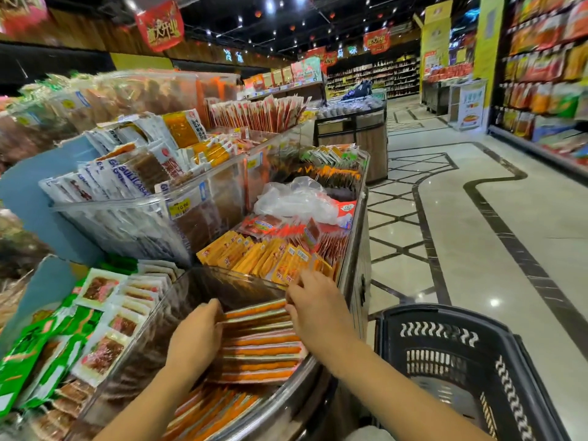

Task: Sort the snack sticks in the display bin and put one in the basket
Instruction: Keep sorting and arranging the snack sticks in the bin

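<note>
While orange snack sticks (261, 342) lie stacked in the clear display bin (178, 300), a shopper's left hand (197, 335) curls pressed-together fingers round their left ends; the right hand (316, 303) bends its fingers onto the right ends, beside a dark basket (445, 338).

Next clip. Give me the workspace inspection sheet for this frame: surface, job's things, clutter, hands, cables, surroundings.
Surface: metal-rimmed display stand, its clear bins packed with snacks.
Job's things: orange snack sticks stacked flat in the near display bin; black basket at right, no stick seen inside.
Clutter: crumpled plastic bag lying on packets further along.
Hands: left hand at the row's left ends, right hand at its right ends; grip unclear.
Cables: nothing seen.
Surroundings: polished shop floor, stocked shelves at right.
</note>
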{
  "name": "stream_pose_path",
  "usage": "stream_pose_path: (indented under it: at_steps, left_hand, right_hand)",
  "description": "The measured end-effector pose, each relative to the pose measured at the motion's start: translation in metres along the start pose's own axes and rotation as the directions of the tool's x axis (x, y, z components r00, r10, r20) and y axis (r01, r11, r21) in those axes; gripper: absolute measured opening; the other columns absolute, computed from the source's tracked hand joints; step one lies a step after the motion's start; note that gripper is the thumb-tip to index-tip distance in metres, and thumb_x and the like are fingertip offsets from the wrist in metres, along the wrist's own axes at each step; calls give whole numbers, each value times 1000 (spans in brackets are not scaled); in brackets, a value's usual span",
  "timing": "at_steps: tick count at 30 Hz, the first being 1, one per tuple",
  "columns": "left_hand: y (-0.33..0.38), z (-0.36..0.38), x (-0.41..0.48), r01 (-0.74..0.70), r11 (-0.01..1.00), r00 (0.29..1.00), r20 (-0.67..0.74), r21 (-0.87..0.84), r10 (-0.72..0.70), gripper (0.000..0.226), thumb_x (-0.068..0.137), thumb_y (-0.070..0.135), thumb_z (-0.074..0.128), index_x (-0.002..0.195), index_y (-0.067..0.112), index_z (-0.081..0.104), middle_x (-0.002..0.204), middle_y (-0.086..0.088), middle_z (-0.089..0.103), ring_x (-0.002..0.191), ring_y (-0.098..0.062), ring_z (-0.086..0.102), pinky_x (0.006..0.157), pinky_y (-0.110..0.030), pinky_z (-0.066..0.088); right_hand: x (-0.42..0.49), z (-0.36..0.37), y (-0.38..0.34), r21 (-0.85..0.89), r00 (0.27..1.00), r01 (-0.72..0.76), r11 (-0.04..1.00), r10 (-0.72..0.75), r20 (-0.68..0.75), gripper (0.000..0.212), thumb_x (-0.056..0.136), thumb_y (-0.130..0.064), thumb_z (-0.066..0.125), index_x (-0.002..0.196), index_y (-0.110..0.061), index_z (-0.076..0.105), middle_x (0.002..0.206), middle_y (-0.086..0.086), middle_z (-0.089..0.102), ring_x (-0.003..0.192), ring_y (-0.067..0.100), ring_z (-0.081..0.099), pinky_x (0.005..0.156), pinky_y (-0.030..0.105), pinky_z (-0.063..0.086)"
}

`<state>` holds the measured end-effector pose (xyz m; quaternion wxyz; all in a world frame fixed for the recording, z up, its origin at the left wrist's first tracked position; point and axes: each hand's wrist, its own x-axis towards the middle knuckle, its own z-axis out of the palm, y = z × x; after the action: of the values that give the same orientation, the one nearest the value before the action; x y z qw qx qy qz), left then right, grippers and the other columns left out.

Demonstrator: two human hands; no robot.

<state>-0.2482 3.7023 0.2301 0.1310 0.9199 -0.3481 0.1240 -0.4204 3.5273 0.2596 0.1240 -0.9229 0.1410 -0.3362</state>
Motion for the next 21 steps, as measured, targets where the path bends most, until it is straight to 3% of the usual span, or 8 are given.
stream_pose_path:
  at_steps: [5, 8, 12, 17, 21]
  left_hand:
    - [-2, 12, 3, -7, 1000, 1000, -16, -16, 7, 9, 93, 22, 67, 100, 27, 68, 98, 5, 54, 86, -18, 62, 72, -35, 54]
    - [-2, 17, 4, -27, 999, 1000, 0, -29, 27, 14, 94, 21, 65, 105, 26, 72, 96, 7, 59, 91, -17, 63, 76, -32, 50]
    - [-2, 16, 3, -13, 999, 999, 37, -48, 15, 24, 96, 20, 61, 117, 27, 70, 110, 6, 67, 103, -16, 65, 90, -34, 53]
    - [1, 4, -3, 0, 994, 999, 43, -107, 5, 32, 94, 19, 60, 124, 26, 66, 118, 7, 71, 108, -13, 66, 94, -35, 54]
    - [4, -25, -9, -76, 991, 997, -24, -111, 74, 32, 92, 21, 65, 124, 24, 66, 118, 8, 69, 110, -12, 62, 94, -33, 52]
  right_hand:
    - [-2, 5, -1, -80, 998, -48, 996, 44, -55, 10, 78, -25, 84, 80, -22, 75, 83, -6, 58, 83, 15, 52, 74, 32, 49]
    - [-1, 6, -3, -148, 998, -42, 988, 34, -58, 12, 76, -29, 85, 75, -23, 75, 79, -5, 57, 82, 18, 51, 71, 34, 46]
    - [-2, 3, -5, -219, 999, -15, 976, 6, -42, 15, 79, -34, 81, 70, -24, 74, 76, -3, 56, 79, 19, 49, 69, 37, 42]
    - [-2, -1, -5, -235, 998, 54, 970, -63, -31, 19, 84, -39, 75, 78, -21, 74, 81, 0, 61, 82, 23, 55, 74, 41, 46]
    - [1, -6, -10, -230, 992, 121, 966, -123, 9, 14, 86, -35, 72, 86, -21, 73, 88, -1, 64, 87, 23, 58, 77, 40, 47]
